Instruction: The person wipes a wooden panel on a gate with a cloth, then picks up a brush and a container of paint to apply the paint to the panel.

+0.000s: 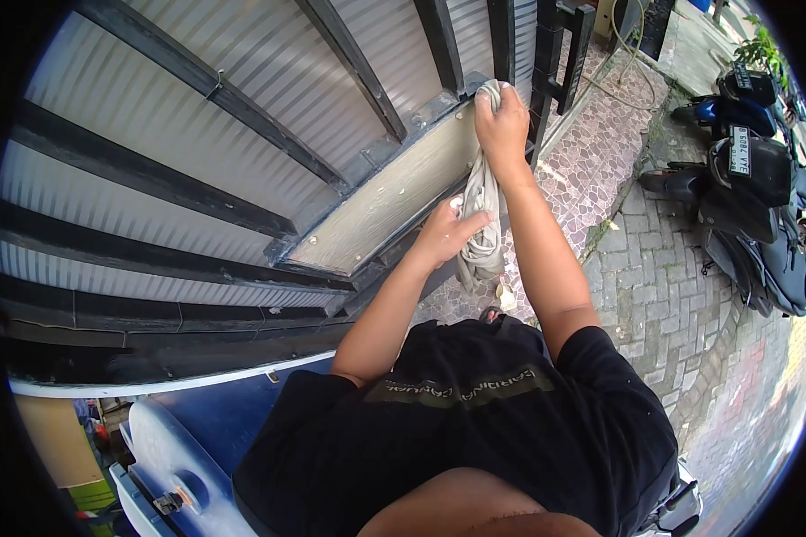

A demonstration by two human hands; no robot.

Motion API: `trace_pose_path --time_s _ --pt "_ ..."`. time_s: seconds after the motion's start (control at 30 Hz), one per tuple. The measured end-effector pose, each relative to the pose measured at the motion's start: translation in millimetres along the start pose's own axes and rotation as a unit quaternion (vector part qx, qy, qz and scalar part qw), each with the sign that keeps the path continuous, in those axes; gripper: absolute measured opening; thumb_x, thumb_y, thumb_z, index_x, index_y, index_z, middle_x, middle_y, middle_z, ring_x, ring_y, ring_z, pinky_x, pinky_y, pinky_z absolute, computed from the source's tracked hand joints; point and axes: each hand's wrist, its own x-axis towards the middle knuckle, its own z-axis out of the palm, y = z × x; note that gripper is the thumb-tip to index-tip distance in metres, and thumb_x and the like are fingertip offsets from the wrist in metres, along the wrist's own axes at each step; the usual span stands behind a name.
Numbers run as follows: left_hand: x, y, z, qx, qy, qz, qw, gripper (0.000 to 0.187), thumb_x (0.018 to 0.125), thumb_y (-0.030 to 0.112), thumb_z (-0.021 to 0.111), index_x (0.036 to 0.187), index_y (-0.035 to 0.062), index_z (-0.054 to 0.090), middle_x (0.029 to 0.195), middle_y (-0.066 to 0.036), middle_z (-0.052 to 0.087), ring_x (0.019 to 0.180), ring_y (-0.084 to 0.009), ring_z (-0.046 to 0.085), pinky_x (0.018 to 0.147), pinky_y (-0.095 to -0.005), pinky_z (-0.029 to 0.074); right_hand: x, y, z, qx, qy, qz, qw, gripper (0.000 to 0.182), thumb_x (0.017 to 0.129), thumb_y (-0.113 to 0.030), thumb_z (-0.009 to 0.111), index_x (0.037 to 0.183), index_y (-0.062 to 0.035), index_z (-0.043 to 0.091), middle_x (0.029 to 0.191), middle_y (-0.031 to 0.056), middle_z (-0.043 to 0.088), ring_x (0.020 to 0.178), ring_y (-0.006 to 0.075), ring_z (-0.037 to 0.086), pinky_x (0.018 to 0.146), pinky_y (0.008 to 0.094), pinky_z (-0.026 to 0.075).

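A long greyish-beige cloth (482, 255) hangs in a loose bundle in front of the black metal gate (367, 72). My right hand (505, 130) is closed around its upper end, close to the gate's bars. Lower down, my left hand (448, 234) has its thumb across the cloth and its fingers partly hidden, closed on the folds. The cloth's bottom end droops below my left hand. Beside both hands is a cream-coloured panel (390, 192) framed in dark metal, with several pale spots on it.
Corrugated translucent sheeting (197, 116) backs the gate bars. Parked motorcycles (752, 170) stand at the right on grey paving blocks (640, 295). Mosaic stone tiling (591, 152) and a hose (631, 98) lie beyond the gate. A blue-and-white object (179, 447) is at my lower left.
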Motion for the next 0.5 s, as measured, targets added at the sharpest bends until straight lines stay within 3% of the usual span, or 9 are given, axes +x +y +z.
trace_pose_path --time_s 0.07,0.13,0.3,0.4,0.5 --pt "2.6 -1.5 -2.6 0.000 -0.013 -0.005 1.000 0.026 0.084 0.009 0.064 0.108 -0.0020 0.060 0.097 -0.005 0.065 0.084 -0.0103 0.061 0.075 -0.0278 0.051 -0.3 -3.4 0.7 -0.022 0.006 0.020 1.000 0.024 0.080 -0.016 0.060 0.093 0.0030 0.056 0.086 0.0202 0.057 0.079 0.0410 0.058 0.070 0.0453 0.047" --pt "-0.7 -3.4 -1.6 0.051 -0.016 0.012 0.999 0.018 0.085 0.012 0.064 0.098 -0.0010 0.063 0.087 -0.004 0.066 0.076 -0.0087 0.060 0.070 -0.0271 0.050 -14.1 -17.7 2.8 0.005 -0.004 -0.011 1.000 0.023 0.080 -0.016 0.061 0.092 0.0023 0.056 0.087 0.0196 0.057 0.079 0.0411 0.057 0.070 0.0455 0.047" --pt "-14.8 -8.7 -1.8 -0.003 -0.042 -0.021 0.999 0.018 0.085 0.011 0.064 0.098 -0.0011 0.064 0.088 -0.005 0.067 0.078 -0.0086 0.061 0.070 -0.0267 0.050 -20.7 -15.1 -5.4 0.017 -0.029 -0.012 0.999 0.021 0.080 -0.016 0.061 0.092 0.0014 0.056 0.088 0.0187 0.057 0.080 0.0406 0.058 0.069 0.0449 0.047" --pt "-17.1 -7.5 -2.0 -0.023 0.014 0.007 1.000 0.019 0.085 0.011 0.064 0.100 -0.0011 0.063 0.089 -0.004 0.067 0.078 -0.0083 0.061 0.071 -0.0265 0.050 -19.2 -16.5 4.7 0.016 0.016 0.048 0.999 0.020 0.080 -0.013 0.062 0.091 0.0021 0.056 0.083 0.0196 0.057 0.077 0.0411 0.057 0.068 0.0428 0.046" --pt "-22.2 -10.7 -11.0 -0.006 -0.027 -0.020 0.999 0.021 0.085 0.010 0.064 0.102 -0.0017 0.062 0.092 -0.005 0.067 0.081 -0.0087 0.061 0.073 -0.0267 0.050 -30.6 -40.6 3.4 0.056 -0.044 -0.054 0.996 0.019 0.082 -0.015 0.060 0.091 0.0009 0.056 0.084 0.0196 0.057 0.077 0.0405 0.057 0.068 0.0434 0.047"
